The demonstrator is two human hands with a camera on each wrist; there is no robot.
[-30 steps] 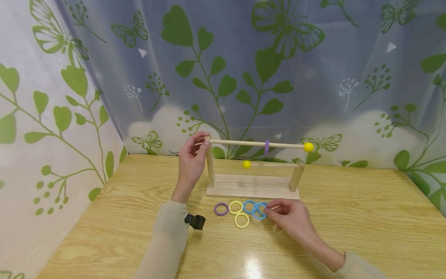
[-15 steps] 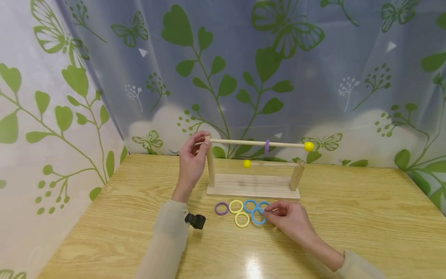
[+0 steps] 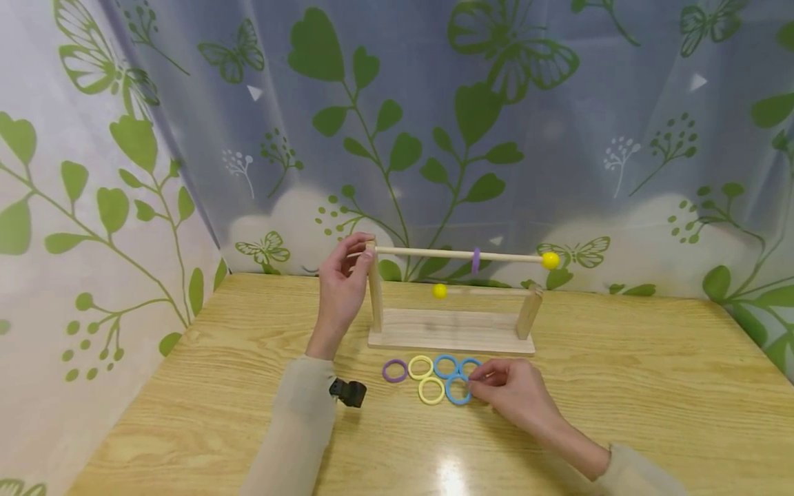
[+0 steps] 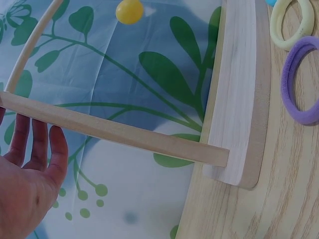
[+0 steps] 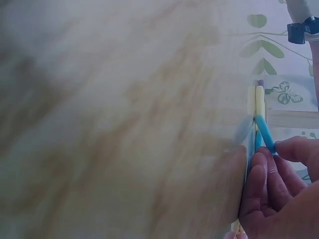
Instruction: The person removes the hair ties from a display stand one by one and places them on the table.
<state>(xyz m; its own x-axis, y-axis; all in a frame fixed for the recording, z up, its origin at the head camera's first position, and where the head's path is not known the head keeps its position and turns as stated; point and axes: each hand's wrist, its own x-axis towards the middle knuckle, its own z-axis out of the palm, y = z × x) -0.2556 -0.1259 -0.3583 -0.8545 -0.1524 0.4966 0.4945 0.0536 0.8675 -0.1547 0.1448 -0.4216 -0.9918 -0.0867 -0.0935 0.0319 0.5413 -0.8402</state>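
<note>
My left hand (image 3: 341, 286) grips the top of the taller left post (image 3: 375, 296) of a wooden stand (image 3: 446, 337), thumb in front and fingers behind. From that post a rod (image 3: 422, 253) runs right to a yellow ball (image 3: 550, 260). A purple ring (image 3: 475, 262) hangs on the rod. Before the stand, my right hand (image 3: 521, 396) pinches the right edge of a blue hair ring (image 3: 448, 394) between thumb and fingers. In the right wrist view this blue ring (image 5: 265, 132) tilts up, its near edge raised from the table.
Two other blue rings (image 3: 437, 366), two yellow rings (image 3: 420, 391) and a purple ring (image 3: 384, 375) lie on the wooden table (image 3: 248, 413). The shorter right post (image 3: 528, 317) carries a lower rod ending in a yellow ball (image 3: 440, 291). A patterned curtain (image 3: 397, 193) hangs behind.
The pinched blue ring has slid toward the person and slightly left, away from the other blue rings. My right hand shifted slightly with it. The left hand stays on the post.
</note>
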